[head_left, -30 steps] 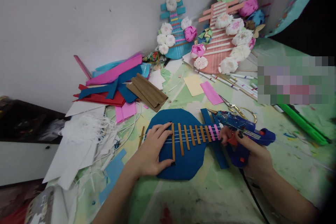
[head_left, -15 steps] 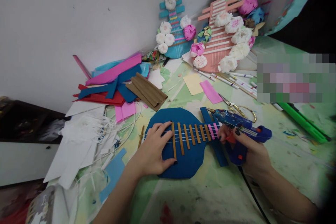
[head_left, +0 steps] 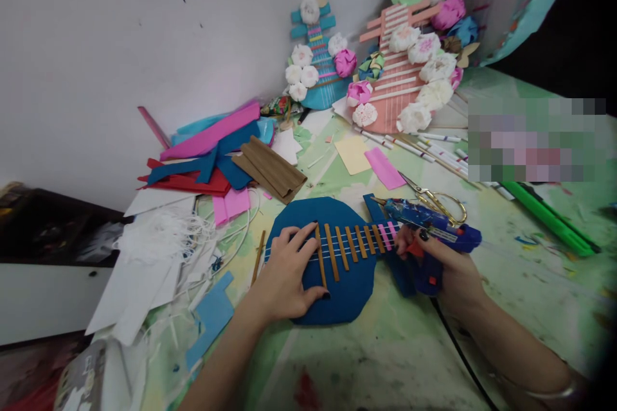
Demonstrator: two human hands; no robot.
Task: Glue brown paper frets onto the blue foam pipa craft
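Observation:
A dark blue instrument-shaped board [head_left: 354, 298] lies on the table, crossed by several brown strips and pink strips over white strings. My left hand [head_left: 289, 270] rests on its round body with fingers spread, the fingertips and thumb touching the longest brown strip [head_left: 321, 260]. In my right hand [head_left: 446, 263] is a blue glue gun [head_left: 453, 234], its nozzle pointing left above the board's neck. My right fingers are wrapped round its handle and orange trigger, close to the pink strips. One loose brown strip [head_left: 258, 258] lies left of the board.
Gold scissors [head_left: 434, 201] lie behind the glue gun. Green cutter [head_left: 549, 215] at right; rolled paper sticks [head_left: 409, 148] behind. Coloured paper [head_left: 212, 131] and white strings [head_left: 159, 234] lie left. Two flower-decorated instruments [head_left: 321, 87] [head_left: 393, 103] lean at the back. A black cord [head_left: 463, 353] runs frontward.
My right hand and the glue gun have shifted slightly left, and the gun's rear has turned a little. My left hand stays on the board. The whole view has shifted slightly.

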